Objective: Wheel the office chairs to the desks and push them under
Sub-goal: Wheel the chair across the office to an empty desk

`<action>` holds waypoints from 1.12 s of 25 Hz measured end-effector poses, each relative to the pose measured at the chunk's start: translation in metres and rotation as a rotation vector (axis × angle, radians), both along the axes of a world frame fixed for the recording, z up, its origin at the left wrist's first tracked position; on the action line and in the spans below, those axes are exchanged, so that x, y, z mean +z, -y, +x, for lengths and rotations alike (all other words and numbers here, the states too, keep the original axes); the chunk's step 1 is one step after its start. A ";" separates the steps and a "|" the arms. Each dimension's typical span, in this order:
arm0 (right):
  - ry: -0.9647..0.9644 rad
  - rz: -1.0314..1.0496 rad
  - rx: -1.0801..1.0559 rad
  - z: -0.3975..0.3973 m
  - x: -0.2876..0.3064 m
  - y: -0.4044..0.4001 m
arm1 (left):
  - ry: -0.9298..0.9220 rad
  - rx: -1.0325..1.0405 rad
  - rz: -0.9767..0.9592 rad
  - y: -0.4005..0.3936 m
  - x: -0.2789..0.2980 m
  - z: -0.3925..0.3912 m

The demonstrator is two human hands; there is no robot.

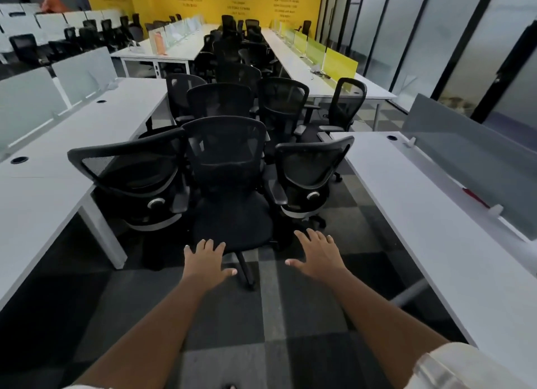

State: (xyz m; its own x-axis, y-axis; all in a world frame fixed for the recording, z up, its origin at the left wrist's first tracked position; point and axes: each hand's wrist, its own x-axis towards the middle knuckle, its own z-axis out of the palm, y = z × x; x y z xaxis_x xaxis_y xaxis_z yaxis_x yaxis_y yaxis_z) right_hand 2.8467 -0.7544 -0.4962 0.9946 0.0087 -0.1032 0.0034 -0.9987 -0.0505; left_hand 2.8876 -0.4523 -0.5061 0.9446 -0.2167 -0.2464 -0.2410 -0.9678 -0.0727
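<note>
Hands: left hand (207, 259) and right hand (316, 253) both spread flat, holding nothing | middle chair (229, 182) just ahead, seat facing them, between two desks

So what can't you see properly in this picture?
- Head view: the wheels of the nearest chair are hidden by its seat and the left hand.
- Writing on the yellow wall is too small and blurry to read.
- The far chairs blend into one dark clump.
- The right sleeve is cut off by the bottom edge.
- The right hand hovers open.
</note>
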 end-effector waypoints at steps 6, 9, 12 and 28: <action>0.075 0.030 -0.074 0.146 0.023 0.026 | -0.027 -0.110 0.041 0.041 0.024 0.171; 0.079 0.056 -0.119 0.211 0.016 0.057 | 0.007 -0.156 0.017 0.083 0.019 0.245; 0.055 0.059 -0.103 0.281 -0.002 0.092 | -0.022 -0.159 -0.001 0.129 0.000 0.309; 0.097 0.045 0.248 0.607 0.011 0.138 | 0.008 0.348 -0.039 0.139 0.006 0.548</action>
State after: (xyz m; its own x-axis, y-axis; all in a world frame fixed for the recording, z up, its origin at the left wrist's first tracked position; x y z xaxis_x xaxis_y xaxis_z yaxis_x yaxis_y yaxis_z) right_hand 3.4542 -0.8922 -0.4849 0.9668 0.2557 -0.0015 0.2547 -0.9635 -0.0823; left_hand 3.4361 -0.5914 -0.5000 0.9655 0.1092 -0.2365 0.1039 -0.9940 -0.0350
